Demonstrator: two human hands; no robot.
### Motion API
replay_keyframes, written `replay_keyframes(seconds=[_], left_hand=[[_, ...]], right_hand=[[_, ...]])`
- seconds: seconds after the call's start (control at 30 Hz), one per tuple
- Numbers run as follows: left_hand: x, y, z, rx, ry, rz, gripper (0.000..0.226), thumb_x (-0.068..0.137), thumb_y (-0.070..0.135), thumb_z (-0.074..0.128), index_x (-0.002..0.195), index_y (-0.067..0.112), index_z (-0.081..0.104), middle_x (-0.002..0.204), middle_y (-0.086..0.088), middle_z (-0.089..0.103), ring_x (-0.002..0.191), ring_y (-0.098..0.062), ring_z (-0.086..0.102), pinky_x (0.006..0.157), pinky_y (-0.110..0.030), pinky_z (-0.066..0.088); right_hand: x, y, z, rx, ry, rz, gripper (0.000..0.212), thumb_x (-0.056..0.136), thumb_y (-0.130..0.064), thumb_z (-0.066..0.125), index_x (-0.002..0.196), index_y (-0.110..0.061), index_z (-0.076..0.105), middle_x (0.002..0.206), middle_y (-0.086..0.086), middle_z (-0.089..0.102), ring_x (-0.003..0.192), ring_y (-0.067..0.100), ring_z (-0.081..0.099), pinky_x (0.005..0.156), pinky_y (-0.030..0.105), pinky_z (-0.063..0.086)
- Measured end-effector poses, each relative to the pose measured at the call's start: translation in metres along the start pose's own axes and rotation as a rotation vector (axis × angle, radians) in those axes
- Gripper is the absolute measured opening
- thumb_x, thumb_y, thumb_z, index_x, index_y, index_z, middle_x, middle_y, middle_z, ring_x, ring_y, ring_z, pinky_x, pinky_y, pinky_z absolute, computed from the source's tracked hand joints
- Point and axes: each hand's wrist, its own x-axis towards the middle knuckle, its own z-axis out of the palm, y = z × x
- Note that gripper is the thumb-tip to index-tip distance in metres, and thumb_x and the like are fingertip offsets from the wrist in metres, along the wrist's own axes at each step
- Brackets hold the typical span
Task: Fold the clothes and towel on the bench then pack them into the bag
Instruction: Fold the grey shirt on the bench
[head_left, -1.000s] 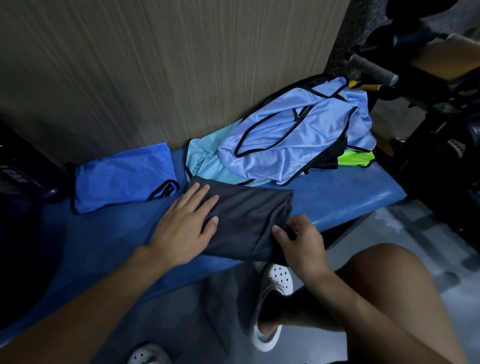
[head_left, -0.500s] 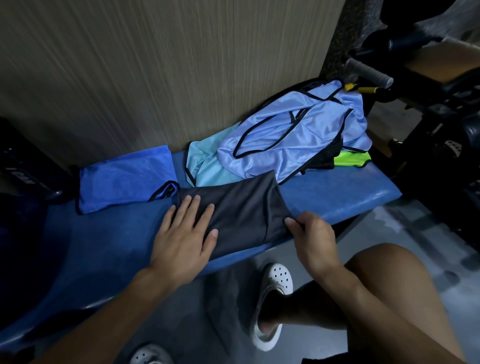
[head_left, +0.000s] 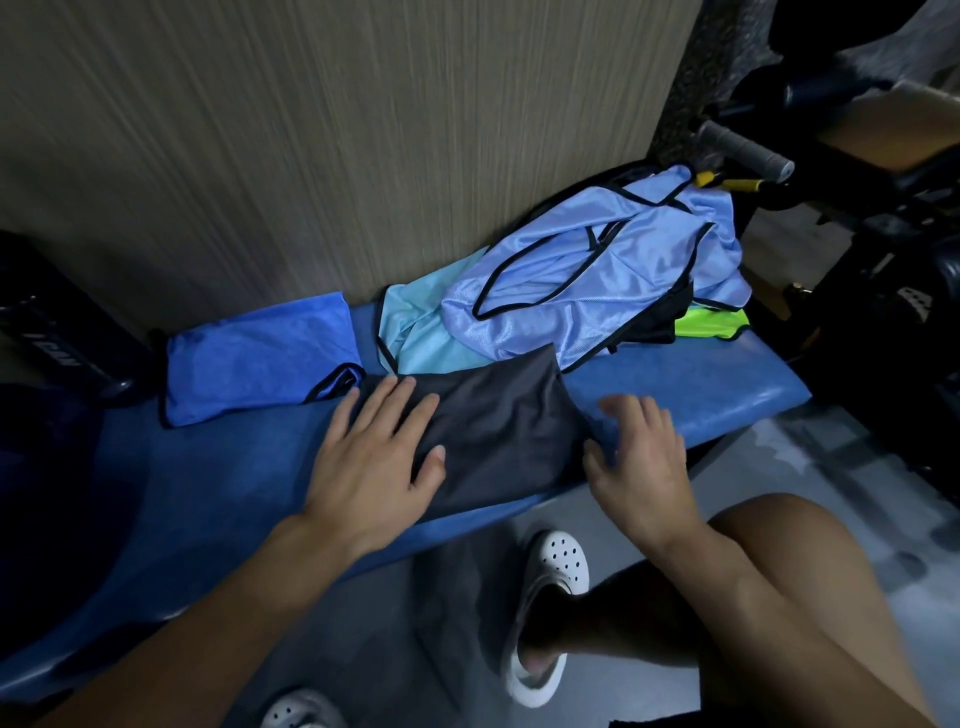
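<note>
Head view. Nearest, on blue surface (head_left: 208, 467): dark grey garment (head_left: 498, 421), folded small, pressed under flat left hand (head_left: 374, 457); right hand (head_left: 639, 457) open, fingers spread, holding nothing, at its right edge. Behind left: folded blue garment (head_left: 260, 364). Farther right: light blue jersey (head_left: 571, 291) heap, unfolded. Judged: folding partly done, packing not begun.

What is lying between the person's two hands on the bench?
The head view shows a folded dark grey garment between the left hand and right hand.
</note>
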Motion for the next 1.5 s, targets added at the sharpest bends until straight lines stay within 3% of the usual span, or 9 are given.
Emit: replay_keyframes(seconds=[0.17, 0.27, 0.37, 0.53, 0.73, 0.9, 1.17, 1.33, 1.5], left_hand=[[0.012, 0.006, 0.008, -0.006, -0.054, 0.037, 0.064, 0.094, 0.049, 0.022, 0.148, 0.022, 0.044, 0.157, -0.007, 0.039, 0.149, -0.021, 0.028, 0.122, -0.045, 0.02], [0.007, -0.002, 0.019, -0.005, -0.095, -0.006, 0.07, 0.091, 0.059, 0.017, 0.155, 0.031, 0.029, 0.163, -0.009, 0.023, 0.152, -0.023, 0.015, 0.124, -0.042, 0.013], [0.007, -0.008, 0.022, -0.037, -0.133, -0.064, 0.082, 0.083, 0.07, 0.01, 0.157, 0.035, 0.015, 0.167, -0.009, 0.005, 0.154, -0.021, -0.001, 0.125, -0.038, 0.003], [0.005, -0.008, 0.019, -0.081, -0.118, -0.095, 0.084, 0.081, 0.072, 0.013, 0.157, 0.037, 0.015, 0.167, -0.008, 0.006, 0.154, -0.02, 0.0, 0.124, -0.037, 0.004], [-0.024, -0.022, 0.017, -0.136, 0.011, -0.125, 0.067, 0.088, 0.057, 0.038, 0.142, 0.021, 0.053, 0.155, -0.018, 0.038, 0.144, -0.032, 0.034, 0.115, -0.049, 0.033], [-0.042, -0.036, 0.015, -0.361, 0.062, -0.407, 0.066, 0.085, 0.059, 0.037, 0.14, 0.026, 0.052, 0.142, -0.02, 0.046, 0.133, -0.036, 0.042, 0.111, -0.054, 0.035], [-0.042, -0.042, 0.016, -0.614, 0.078, -0.471, 0.079, 0.07, 0.07, 0.053, 0.14, 0.034, 0.05, 0.129, 0.004, 0.052, 0.125, -0.013, 0.041, 0.115, -0.052, 0.029], [-0.041, -0.035, 0.008, -0.749, 0.106, -0.435, 0.08, 0.08, 0.038, 0.08, 0.149, 0.029, 0.041, 0.14, 0.009, 0.032, 0.126, -0.004, 0.04, 0.105, -0.015, 0.031], [-0.039, -0.034, 0.007, -0.775, 0.159, -0.418, 0.088, 0.08, 0.026, 0.081, 0.153, 0.019, 0.033, 0.143, 0.005, 0.027, 0.117, 0.01, 0.031, 0.096, 0.001, 0.022]], right_hand=[[0.022, -0.027, 0.014, -0.162, -0.12, -0.465, 0.057, 0.095, -0.041, 0.036, 0.146, -0.015, 0.042, 0.155, 0.002, 0.039, 0.145, 0.018, 0.029, 0.118, 0.036, 0.019], [0.022, -0.025, 0.034, -0.34, -0.351, -0.286, 0.082, 0.088, -0.062, -0.004, 0.157, -0.022, 0.013, 0.165, 0.003, 0.008, 0.152, 0.019, 0.002, 0.122, 0.043, 0.0], [0.024, -0.018, 0.039, -0.393, -0.436, -0.136, 0.097, 0.073, -0.066, -0.021, 0.157, -0.022, -0.001, 0.165, 0.008, -0.001, 0.152, 0.022, -0.005, 0.122, 0.047, -0.003], [0.029, -0.022, 0.031, -0.287, -0.483, -0.056, 0.07, 0.096, -0.066, 0.019, 0.156, -0.029, 0.011, 0.165, 0.004, 0.003, 0.152, 0.018, -0.006, 0.12, 0.05, -0.004], [0.027, -0.036, 0.034, 0.004, -0.252, -0.079, 0.053, 0.094, -0.055, 0.048, 0.143, -0.035, 0.04, 0.137, -0.005, 0.051, 0.135, 0.017, 0.034, 0.111, 0.039, 0.016], [0.028, -0.043, 0.041, 0.135, -0.214, -0.016, 0.06, 0.089, -0.041, 0.063, 0.144, -0.034, 0.037, 0.127, -0.002, 0.057, 0.124, 0.023, 0.042, 0.103, 0.04, 0.024], [0.036, -0.049, 0.046, 0.212, -0.292, 0.049, 0.092, 0.081, -0.025, 0.077, 0.152, -0.038, 0.02, 0.126, 0.007, 0.053, 0.124, 0.03, 0.043, 0.104, 0.044, 0.029], [0.03, -0.049, 0.05, 0.373, -0.272, -0.004, 0.085, 0.08, -0.004, 0.072, 0.147, -0.034, 0.03, 0.111, 0.0, 0.054, 0.114, 0.024, 0.05, 0.103, 0.037, 0.036], [0.028, -0.051, 0.05, 0.459, -0.17, -0.12, 0.079, 0.079, 0.008, 0.066, 0.146, -0.024, 0.037, 0.13, 0.002, 0.05, 0.114, 0.009, 0.048, 0.102, 0.02, 0.036]])
